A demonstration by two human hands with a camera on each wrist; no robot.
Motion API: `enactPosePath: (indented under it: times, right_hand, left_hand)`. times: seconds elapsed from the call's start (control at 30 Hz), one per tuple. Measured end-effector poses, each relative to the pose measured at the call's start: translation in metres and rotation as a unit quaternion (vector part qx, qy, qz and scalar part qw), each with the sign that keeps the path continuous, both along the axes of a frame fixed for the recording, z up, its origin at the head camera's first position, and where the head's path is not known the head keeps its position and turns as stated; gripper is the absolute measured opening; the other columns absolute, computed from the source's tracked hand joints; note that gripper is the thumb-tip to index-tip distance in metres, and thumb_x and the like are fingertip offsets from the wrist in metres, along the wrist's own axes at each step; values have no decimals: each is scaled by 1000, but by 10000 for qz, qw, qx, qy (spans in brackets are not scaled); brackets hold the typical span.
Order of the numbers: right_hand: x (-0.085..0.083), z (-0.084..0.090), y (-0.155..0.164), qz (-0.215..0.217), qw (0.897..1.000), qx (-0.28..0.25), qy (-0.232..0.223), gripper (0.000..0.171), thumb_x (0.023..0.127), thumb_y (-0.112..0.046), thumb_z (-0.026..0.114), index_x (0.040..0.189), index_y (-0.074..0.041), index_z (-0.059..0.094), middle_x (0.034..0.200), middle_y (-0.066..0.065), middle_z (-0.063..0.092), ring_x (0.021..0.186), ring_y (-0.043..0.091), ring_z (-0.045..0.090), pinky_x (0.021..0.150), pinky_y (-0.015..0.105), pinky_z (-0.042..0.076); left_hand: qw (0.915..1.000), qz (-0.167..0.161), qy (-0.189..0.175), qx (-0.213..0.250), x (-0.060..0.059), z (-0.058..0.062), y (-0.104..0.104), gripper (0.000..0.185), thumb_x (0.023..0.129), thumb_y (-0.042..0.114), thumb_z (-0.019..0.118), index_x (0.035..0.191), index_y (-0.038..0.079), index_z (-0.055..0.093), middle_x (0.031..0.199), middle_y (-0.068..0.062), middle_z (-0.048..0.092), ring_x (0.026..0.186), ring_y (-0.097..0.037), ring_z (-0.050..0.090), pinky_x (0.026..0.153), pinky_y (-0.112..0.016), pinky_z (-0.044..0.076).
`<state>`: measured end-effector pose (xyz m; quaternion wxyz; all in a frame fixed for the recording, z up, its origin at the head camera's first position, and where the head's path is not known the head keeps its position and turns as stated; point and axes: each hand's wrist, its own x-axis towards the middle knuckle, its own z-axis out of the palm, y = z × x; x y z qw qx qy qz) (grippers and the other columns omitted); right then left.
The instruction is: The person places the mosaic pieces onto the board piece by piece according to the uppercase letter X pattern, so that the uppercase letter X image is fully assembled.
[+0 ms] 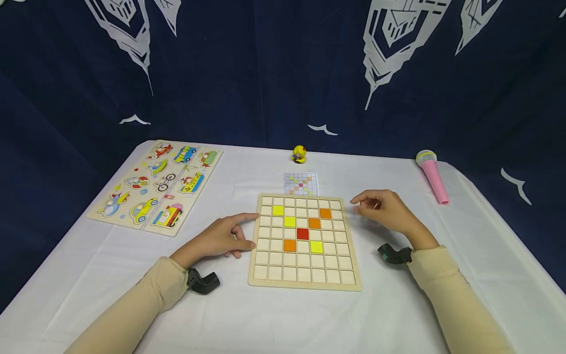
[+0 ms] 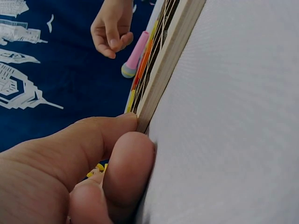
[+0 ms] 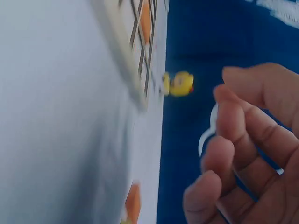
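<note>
Hands (image 1: 221, 239) (image 1: 384, 210) empty, loosely curled beside wooden grid board (image 1: 303, 240) with coloured tiles.

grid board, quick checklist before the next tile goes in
1. Grid board flat on the white table: ok.
2. Left hand steadying the board's left edge, fingers touching it: ok.
3. Right hand holding a tile: cannot tell; fingers are curled beside the board's upper right corner, nothing plainly seen in them.
4. Pattern card visible beyond the board: ok, though too small to read.
5. Coloured tiles seated in cells, including the red tile: ok.
</note>
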<state>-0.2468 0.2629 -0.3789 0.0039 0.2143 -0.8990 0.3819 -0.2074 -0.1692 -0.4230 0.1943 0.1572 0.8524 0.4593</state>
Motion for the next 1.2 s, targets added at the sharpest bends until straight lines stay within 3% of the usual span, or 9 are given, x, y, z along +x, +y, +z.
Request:
enactPosePath:
  times: [0.2, 0.47, 0.77, 0.97, 1.2]
  right_hand:
    - [-9, -10, 28, -557, 9969, -432, 356, 18, 101, -1, 68, 114, 8, 77, 95, 12, 78, 77, 7, 59, 62, 21, 49]
    - [-16, -23, 49, -1162, 9920, -378, 324, 20, 104, -8, 70, 117, 6, 76, 104, -3, 75, 88, 4, 57, 74, 19, 47]
    - [-24, -34, 56, -1060, 9933, -435, -163, 26, 105, -5, 68, 124, 12, 71, 121, 28, 71, 87, 5, 56, 70, 19, 49]
    - [-28, -38, 56, -919, 9932, -379, -606, 33, 102, -3, 70, 131, 13, 67, 117, 23, 69, 89, 3, 57, 74, 16, 51]
    - [-28, -36, 51, -864, 9941, -165, -637, 40, 99, -1, 70, 137, 12, 65, 119, 24, 67, 92, 12, 54, 76, 17, 46]
  left_hand:
    - [10000, -4, -14, -25, -1, 0, 1, 78, 92, 18, 86, 161, 12, 51, 78, -5, 67, 58, -15, 68, 51, -25, 47]
    - [10000, -26, -3, -45, -1, 1, 0, 79, 93, 18, 86, 163, 10, 49, 80, -6, 68, 59, -16, 70, 51, -25, 47]
    - [10000, -49, 7, 5, -2, 2, -1, 80, 93, 19, 86, 163, 9, 48, 80, -6, 68, 58, -16, 69, 50, -24, 46]
    - [10000, 16, -15, -70, -2, 1, 0, 80, 93, 18, 86, 163, 10, 49, 79, -6, 68, 58, -16, 69, 51, -24, 46]
    - [10000, 24, -2, -84, 0, 0, 1, 79, 93, 17, 86, 163, 10, 49, 79, -6, 68, 58, -15, 70, 51, -24, 47]
